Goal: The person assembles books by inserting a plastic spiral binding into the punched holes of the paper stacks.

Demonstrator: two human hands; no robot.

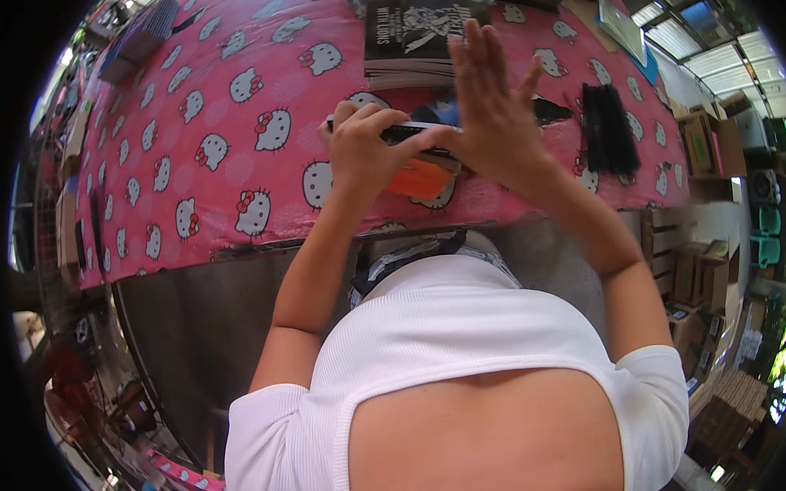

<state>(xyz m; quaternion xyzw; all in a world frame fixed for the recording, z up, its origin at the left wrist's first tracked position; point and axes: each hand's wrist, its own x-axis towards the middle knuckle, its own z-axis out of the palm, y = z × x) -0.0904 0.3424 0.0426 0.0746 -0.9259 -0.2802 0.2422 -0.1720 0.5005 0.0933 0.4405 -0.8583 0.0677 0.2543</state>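
Near the table's front edge, my left hand (355, 147) is closed around one end of a thin flat black thing with a white edge (400, 132), perhaps a small booklet. My right hand (499, 120) is raised at its other end, fingers stretched out, the heel of the palm close to it. Whether the palm touches it I cannot tell. Beneath my hands lies a bright orange piece (421, 180), partly covered. Just beyond is a stack of black-covered booklets (408, 46) with pale page edges. A blue item (445, 112) shows between the hands.
A pink cartoon-cat tablecloth (235, 177) covers the table. To the right lies a bundle of thin black strips (610, 130). A stack of dark flat items (139, 42) sits at the far left. Cardboard boxes (710, 143) and teal containers (766, 237) stand off to the right.
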